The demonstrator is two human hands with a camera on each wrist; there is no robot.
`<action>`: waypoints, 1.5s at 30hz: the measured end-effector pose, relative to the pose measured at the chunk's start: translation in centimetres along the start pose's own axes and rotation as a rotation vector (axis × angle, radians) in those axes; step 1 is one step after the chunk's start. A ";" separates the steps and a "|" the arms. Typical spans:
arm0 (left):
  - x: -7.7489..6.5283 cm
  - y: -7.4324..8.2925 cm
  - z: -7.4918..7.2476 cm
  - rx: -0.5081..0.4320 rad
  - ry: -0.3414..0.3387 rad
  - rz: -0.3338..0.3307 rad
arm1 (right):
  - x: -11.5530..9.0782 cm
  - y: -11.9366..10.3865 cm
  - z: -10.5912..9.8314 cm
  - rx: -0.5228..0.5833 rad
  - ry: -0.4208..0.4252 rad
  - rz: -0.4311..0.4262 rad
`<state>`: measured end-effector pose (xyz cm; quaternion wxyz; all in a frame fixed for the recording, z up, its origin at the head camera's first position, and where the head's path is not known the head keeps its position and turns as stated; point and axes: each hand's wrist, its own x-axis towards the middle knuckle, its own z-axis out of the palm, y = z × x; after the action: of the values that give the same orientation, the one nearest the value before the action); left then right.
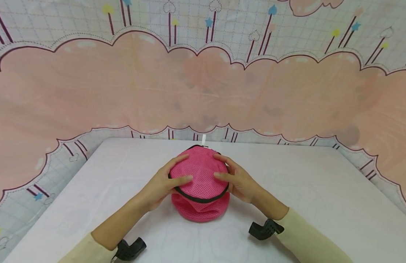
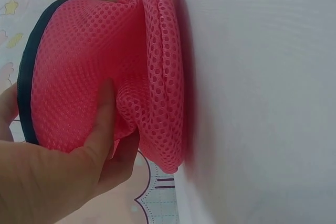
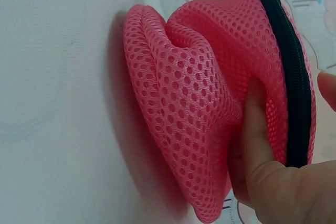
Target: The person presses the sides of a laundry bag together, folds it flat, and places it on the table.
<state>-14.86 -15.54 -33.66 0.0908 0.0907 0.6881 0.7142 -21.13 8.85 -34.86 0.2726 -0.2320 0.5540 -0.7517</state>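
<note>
A pink mesh laundry bag (image 1: 199,170) with a black zipper band round its upper rim stands on the white table in the head view. Its lower wall is slumped into folds. From the left, my left hand (image 1: 167,179) grips the top part, thumb on the upper face and other fingers around the side. Opposite it, my right hand (image 1: 239,179) grips the right side the same way. In the left wrist view, fingers (image 2: 107,114) press into the mesh wall below the band. The zipper (image 3: 296,87) shows closely in the right wrist view, beside the right fingers (image 3: 256,124).
The white table (image 1: 305,175) spreads out around the bag. A patterned pink and white cloth (image 1: 190,84) hangs behind and beside it. Just past the bag, a small white tab (image 1: 203,138) sticks up. Black wrist cameras (image 1: 266,229) are strapped on both forearms.
</note>
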 end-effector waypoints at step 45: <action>0.2 -2.1 0.2 0.012 0.037 0.042 | 0.4 1.8 0.4 0.015 -0.006 -0.031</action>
<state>-14.95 -15.19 -35.72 0.0625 0.0923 0.6920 0.7133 -20.90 7.91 -36.46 0.2643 -0.2406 0.5440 -0.7591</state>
